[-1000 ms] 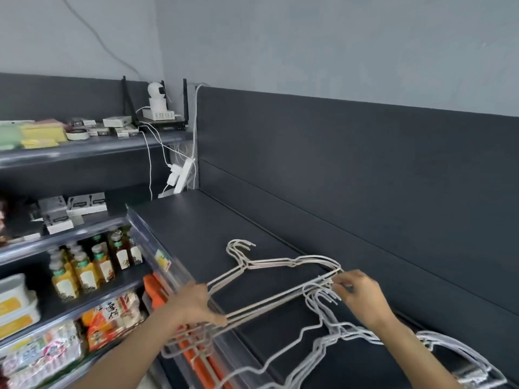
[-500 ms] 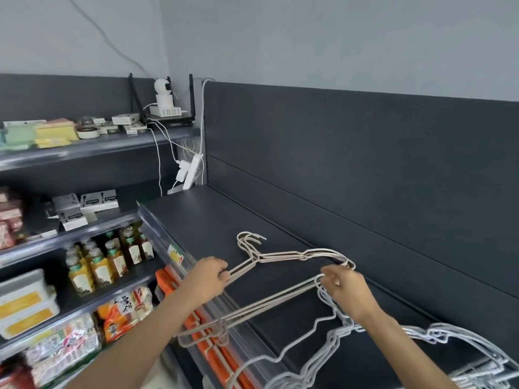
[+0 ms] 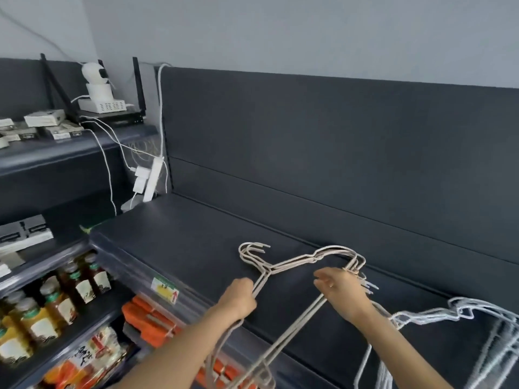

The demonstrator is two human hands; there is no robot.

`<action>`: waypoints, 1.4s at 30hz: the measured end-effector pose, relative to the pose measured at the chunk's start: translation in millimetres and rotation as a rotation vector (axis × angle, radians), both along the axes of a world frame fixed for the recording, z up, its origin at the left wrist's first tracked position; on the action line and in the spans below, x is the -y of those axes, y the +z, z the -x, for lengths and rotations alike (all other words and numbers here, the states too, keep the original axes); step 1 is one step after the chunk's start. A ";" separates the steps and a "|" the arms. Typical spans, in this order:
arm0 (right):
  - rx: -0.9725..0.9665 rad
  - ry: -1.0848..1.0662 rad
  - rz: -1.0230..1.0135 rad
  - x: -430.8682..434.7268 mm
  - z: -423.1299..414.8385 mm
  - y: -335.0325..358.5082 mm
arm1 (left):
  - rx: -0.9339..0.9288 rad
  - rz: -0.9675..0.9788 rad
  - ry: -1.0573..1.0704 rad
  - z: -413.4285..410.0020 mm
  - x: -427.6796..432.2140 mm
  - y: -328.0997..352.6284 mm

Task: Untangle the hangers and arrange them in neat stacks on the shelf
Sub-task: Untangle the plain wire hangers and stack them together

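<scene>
A bundle of beige wire hangers hangs just above the dark shelf, hooks pointing left. My left hand is closed around the bundle's slanted wires near the necks. My right hand pinches the far shoulder corner of the same bundle, where several wire ends cross. A heap of white wire hangers lies tangled on the shelf at the lower right, partly behind my right forearm.
A white power strip with cables hangs at the shelf's back left corner. A router and a small white camera stand on the upper shelf. Bottled drinks and snack packs fill the lower left racks beside the shelf's front lip.
Both hands lifted the beige bundle and carried it up and away from me along the shelf. My left hand slid up to the necks. The view swung right.
</scene>
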State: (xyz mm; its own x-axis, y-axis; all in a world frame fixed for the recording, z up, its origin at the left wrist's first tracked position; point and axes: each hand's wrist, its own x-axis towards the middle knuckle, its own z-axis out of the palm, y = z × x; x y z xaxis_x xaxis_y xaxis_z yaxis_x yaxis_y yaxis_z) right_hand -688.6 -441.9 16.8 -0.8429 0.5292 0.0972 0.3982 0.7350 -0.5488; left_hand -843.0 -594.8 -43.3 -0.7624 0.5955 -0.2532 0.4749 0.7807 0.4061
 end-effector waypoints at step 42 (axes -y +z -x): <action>-0.024 -0.063 -0.277 -42.2 212.8 -0.3 | -0.348 -0.407 -0.271 250.3 -25.1 66.0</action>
State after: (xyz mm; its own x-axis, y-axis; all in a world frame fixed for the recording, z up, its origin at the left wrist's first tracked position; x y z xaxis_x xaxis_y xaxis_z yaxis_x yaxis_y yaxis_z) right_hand -901.3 -399.7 16.5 -0.8047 0.5310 0.2655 0.4372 0.8326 -0.3402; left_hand -1093.2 -569.8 22.7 -0.5668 0.7771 0.2734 0.7942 0.4272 0.4322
